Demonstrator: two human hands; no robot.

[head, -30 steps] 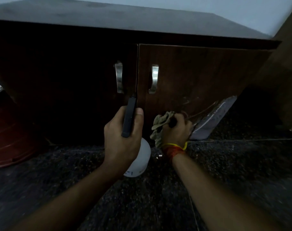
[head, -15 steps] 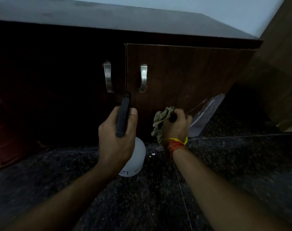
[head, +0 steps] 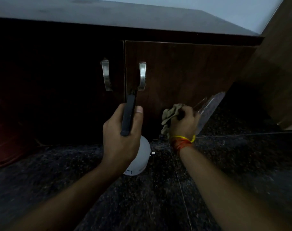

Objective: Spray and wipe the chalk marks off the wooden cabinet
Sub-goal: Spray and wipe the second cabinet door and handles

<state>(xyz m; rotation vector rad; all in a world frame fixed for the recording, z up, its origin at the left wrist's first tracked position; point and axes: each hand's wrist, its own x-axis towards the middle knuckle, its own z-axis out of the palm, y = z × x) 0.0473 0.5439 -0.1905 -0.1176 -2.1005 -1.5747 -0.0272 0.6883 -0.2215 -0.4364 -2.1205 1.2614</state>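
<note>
My left hand (head: 121, 139) grips the white black-topped spray bottle (head: 138, 157) ready, while my right hand (head: 183, 121) clamps the crumpled beige cloth (head: 171, 112) against the dark wooden cabinet door (head: 183, 72) to wipe.

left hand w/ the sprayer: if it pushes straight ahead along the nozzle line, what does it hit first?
Most likely the right cabinet door, near its left edge just below the right handle. The spray bottle nozzle in the left hand leads; the remaining gap is unclear.

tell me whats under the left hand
Under the left hand is a spray bottle: its black head runs up through the grip and its white body shows below. The neck and trigger are covered by the hand.
</note>
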